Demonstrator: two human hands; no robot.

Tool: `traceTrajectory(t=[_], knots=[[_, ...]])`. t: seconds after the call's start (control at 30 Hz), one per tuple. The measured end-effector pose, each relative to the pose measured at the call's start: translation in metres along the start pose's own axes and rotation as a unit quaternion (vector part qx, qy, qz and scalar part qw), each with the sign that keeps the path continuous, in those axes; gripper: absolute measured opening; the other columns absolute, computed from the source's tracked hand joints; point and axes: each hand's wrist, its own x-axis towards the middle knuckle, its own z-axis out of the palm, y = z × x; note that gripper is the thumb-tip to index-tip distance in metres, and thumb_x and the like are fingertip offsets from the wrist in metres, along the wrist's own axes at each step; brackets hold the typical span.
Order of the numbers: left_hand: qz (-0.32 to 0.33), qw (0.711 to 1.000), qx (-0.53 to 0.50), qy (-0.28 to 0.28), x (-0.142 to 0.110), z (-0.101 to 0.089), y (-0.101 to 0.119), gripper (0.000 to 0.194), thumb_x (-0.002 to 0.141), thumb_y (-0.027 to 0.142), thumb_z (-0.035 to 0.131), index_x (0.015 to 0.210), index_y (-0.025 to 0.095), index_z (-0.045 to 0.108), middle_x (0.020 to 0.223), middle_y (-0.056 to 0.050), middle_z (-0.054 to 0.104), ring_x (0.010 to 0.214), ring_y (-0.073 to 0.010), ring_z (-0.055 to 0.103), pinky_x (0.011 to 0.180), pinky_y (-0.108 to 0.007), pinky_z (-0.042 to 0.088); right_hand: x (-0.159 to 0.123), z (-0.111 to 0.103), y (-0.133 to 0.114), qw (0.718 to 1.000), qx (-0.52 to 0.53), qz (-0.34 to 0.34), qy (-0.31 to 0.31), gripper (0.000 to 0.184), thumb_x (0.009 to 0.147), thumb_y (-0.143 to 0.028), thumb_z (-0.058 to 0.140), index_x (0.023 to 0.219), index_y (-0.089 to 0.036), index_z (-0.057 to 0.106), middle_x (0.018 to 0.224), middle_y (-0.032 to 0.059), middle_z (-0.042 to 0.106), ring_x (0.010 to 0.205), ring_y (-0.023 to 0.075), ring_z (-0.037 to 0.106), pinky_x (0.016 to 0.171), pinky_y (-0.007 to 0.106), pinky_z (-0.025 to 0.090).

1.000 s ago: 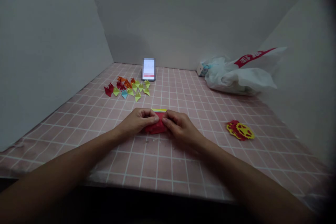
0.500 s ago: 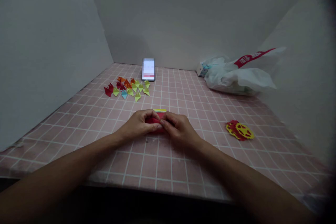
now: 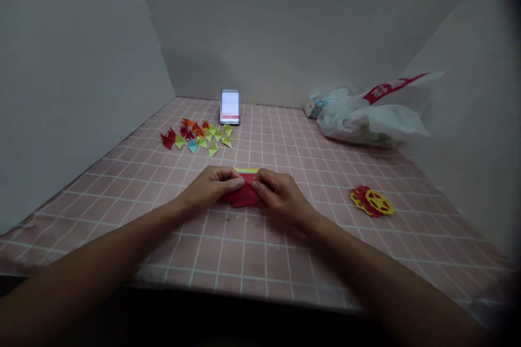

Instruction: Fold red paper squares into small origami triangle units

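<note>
A piece of red paper (image 3: 245,196) is pinched between my two hands near the middle of the table. My left hand (image 3: 215,184) grips its left side with thumb and fingers closed. On the right side, my right hand (image 3: 277,190) holds it the same way, fingertips a short gap from the left thumb. Just behind the red paper shows a strip of yellow and white paper sheets (image 3: 246,170); how far they reach under the red one is hidden.
Several folded paper figures (image 3: 197,133) in red, orange, yellow and blue lie at the back left. Behind them stands a phone (image 3: 230,107). A white plastic bag (image 3: 366,122) rests at the back right, with red and yellow paper cutouts (image 3: 372,201) nearer on the right.
My hands have drawn slightly apart along the red paper, the left thumb moving left. More of the red paper's surface now shows between them.
</note>
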Motion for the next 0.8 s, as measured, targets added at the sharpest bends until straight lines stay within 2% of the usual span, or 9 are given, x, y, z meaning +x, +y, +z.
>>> traceTrajectory(t=[0.17, 0.4, 0.5, 0.63, 0.8], knots=[[-0.021, 0.999, -0.027, 0.014, -0.001, 0.001, -0.001, 0.029, 0.074, 0.044, 0.070, 0.070, 0.016, 0.063, 0.060, 0.003, 0.052, 0.054, -0.0087, 0.041, 0.051, -0.021, 0.030, -0.001, -0.001, 0.000, 0.999, 0.039, 0.032, -0.005, 0.026, 0.093, -0.028, 0.051, 0.068, -0.021, 0.048, 0.064, -0.0008, 0.053, 0.063, 0.0138, 0.047, 0.060, 0.027, 0.034], [0.006, 1.000, 0.006, 0.025, -0.001, 0.001, -0.002, 0.031, 0.076, 0.044, 0.070, 0.070, 0.015, 0.062, 0.059, 0.004, 0.050, 0.053, -0.0078, 0.039, 0.049, -0.021, 0.028, -0.001, 0.001, 0.001, 0.995, 0.080, 0.056, -0.011, 0.025, 0.092, -0.030, 0.051, 0.069, -0.021, 0.049, 0.062, -0.0012, 0.053, 0.060, 0.0132, 0.047, 0.056, 0.026, 0.034], [0.010, 1.000, -0.013, 0.014, 0.000, 0.001, -0.005, 0.027, 0.079, 0.042, 0.069, 0.076, 0.015, 0.063, 0.061, 0.004, 0.052, 0.053, -0.0081, 0.043, 0.050, -0.020, 0.032, -0.001, 0.002, 0.002, 0.991, 0.109, 0.078, -0.010, 0.026, 0.092, -0.032, 0.051, 0.069, -0.021, 0.047, 0.060, -0.0018, 0.052, 0.057, 0.0123, 0.046, 0.053, 0.025, 0.034], [0.017, 0.998, -0.065, 0.011, 0.003, -0.001, -0.009, 0.025, 0.075, 0.036, 0.073, 0.088, 0.016, 0.065, 0.071, 0.002, 0.060, 0.059, -0.0087, 0.051, 0.057, -0.021, 0.041, -0.001, 0.002, 0.004, 0.982, 0.157, 0.108, -0.006, 0.027, 0.093, -0.035, 0.050, 0.070, -0.022, 0.046, 0.057, -0.0038, 0.051, 0.050, 0.0105, 0.044, 0.050, 0.024, 0.033], [0.034, 0.998, -0.040, 0.027, 0.004, -0.004, -0.010, 0.021, 0.077, 0.034, 0.070, 0.086, 0.016, 0.065, 0.072, 0.002, 0.061, 0.061, -0.0093, 0.052, 0.058, -0.022, 0.041, -0.001, 0.002, 0.004, 0.981, 0.159, 0.108, -0.016, 0.025, 0.093, -0.033, 0.050, 0.070, -0.022, 0.046, 0.057, -0.0037, 0.051, 0.050, 0.0104, 0.044, 0.049, 0.024, 0.032]])
